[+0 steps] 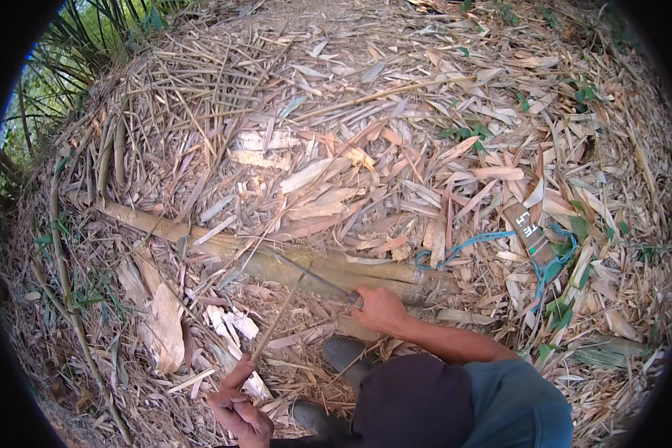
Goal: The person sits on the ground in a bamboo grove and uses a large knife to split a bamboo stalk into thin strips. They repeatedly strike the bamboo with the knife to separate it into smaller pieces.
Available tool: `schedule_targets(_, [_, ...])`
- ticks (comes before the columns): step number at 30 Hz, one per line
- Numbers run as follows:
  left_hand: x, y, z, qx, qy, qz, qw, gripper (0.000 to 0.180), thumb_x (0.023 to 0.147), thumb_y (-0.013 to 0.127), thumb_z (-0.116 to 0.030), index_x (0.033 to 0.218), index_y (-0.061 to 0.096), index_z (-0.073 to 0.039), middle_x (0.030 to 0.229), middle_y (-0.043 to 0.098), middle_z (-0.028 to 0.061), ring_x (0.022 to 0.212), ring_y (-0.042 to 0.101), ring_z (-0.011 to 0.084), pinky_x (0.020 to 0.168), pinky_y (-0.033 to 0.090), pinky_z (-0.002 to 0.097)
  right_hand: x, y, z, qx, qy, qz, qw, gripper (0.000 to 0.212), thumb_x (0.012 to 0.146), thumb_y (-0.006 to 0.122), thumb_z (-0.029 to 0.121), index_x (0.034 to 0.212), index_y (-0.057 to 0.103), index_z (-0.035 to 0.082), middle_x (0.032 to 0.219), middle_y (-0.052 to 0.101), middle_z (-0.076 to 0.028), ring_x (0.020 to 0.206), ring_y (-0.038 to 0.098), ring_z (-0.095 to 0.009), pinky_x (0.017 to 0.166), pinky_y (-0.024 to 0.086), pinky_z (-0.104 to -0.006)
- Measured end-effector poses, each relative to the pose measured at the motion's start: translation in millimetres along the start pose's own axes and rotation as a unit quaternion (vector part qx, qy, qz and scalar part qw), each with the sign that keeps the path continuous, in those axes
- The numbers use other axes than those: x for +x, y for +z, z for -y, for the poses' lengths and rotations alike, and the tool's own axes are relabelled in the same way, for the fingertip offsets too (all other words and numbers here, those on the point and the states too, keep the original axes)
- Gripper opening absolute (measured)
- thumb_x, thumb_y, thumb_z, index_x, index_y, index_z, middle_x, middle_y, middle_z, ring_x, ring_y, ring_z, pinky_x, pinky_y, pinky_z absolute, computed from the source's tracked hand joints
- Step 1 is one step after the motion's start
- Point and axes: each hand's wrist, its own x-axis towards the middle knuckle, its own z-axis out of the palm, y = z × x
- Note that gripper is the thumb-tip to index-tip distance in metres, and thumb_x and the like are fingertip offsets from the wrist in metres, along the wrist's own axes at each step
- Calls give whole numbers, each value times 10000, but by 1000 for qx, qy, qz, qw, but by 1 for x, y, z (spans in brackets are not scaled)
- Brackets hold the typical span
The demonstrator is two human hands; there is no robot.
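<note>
1. Fingers of our right hand are closed round the dark handle of a long, narrow metal knife, whose blade slants away from them, up and to the left.
2. Our left hand is nearer to us and further left; its fingertips are narrowed on the lower end of a thin, straight, brown stick, while its other fingers bend toward the palm.
3. That stick tilts up and to the right from our left fingers, and its upper end meets the blade in view; we cannot tell whether the two touch.
4. Just beyond our right fingers lies a thick, round, olive-brown bamboo pole, running from beside them far off to the upper left, with the blade crossing in front of it.
5. Well to the right of our right fingers, a flat, brown, oblong piece with white markings rests on the litter, beside a loose bright-blue cord.
6. Close below our right fingers we see one dark boot; another dark boot is just right of our left fingers.
7. Left of and beyond our left fingers lies a broad, pale-tan dry husk.
</note>
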Motion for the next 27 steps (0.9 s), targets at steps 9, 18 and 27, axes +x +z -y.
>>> schedule_targets(9, [10,-4,-8,4,-103,-49,993,222,1089,372,-265,1066,387,-45,1189,628,272,1069,666,296,929,545,395,6,-1,-4,22,42,-1,999,408,755,711,280,1079,671,35,769,684,-237,785,681,-434,729,548,-515])
schedule_targets(18, [18,-4,2,-17,-67,-84,994,137,1086,366,-214,1083,374,-78,1203,630,258,1098,663,290,850,574,333,-13,-14,34,55,-141,-5,988,308,742,698,245,964,654,37,713,667,-202,682,677,-384,643,543,-469])
schedule_targets(27, [18,-11,4,-10,-104,-84,991,122,1083,331,-153,1122,339,-37,1240,598,306,1145,640,311,897,553,350,-1,-7,19,-5,-25,20,999,410,767,707,253,1090,660,6,833,688,-274,819,673,-461,752,546,-529])
